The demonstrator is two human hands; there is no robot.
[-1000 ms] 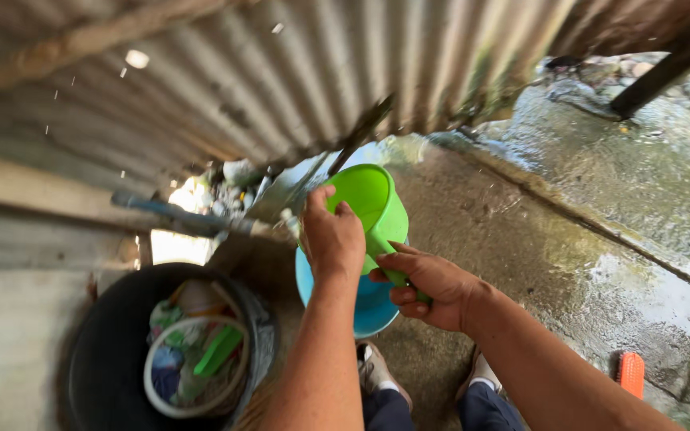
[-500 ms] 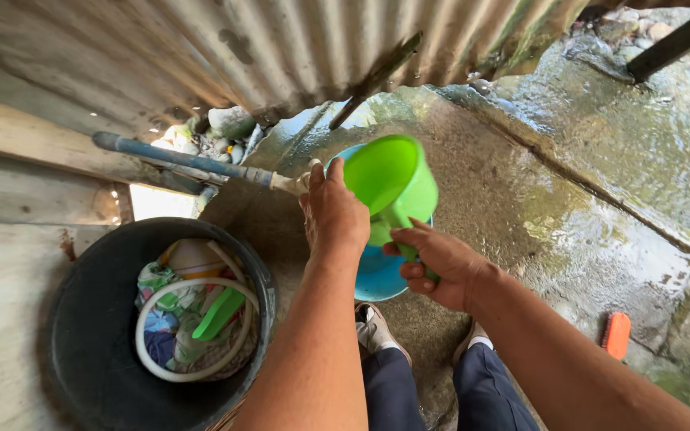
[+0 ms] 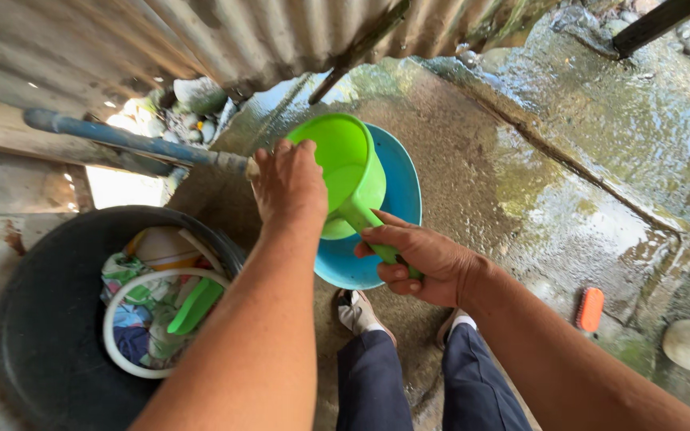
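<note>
The left hand [image 3: 289, 187] hides the pipe's [image 3: 121, 140] end; the black tub [image 3: 41, 319] runs past the bottom edge.
</note>
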